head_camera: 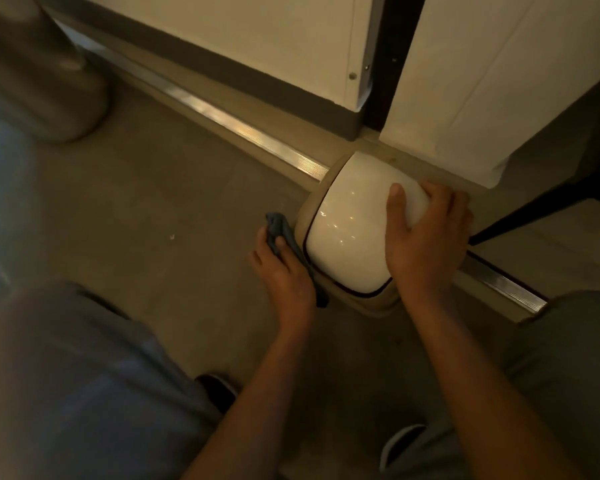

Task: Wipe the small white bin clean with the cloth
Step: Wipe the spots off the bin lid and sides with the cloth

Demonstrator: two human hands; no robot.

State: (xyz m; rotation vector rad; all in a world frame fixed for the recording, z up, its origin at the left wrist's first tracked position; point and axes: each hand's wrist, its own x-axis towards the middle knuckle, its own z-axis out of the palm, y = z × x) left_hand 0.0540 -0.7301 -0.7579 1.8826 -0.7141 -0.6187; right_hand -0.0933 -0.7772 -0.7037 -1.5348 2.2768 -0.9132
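Presently: small white bin (354, 230), on the floor (160, 188) beside a metal threshold strip (250, 133). Glossy domed lid, likely light, rigid, slippery. Right hand (426, 237) cups the lid's far side, steadying. Left hand (281, 268) grips blue cloth (278, 230), soft, against the bin's side.

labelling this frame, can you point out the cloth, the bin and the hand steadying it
cloth (277, 226): head view, on the blue fold above the thumb
small white bin (347, 233): head view, on its glossy lid
right hand (426, 233): head view, on its back
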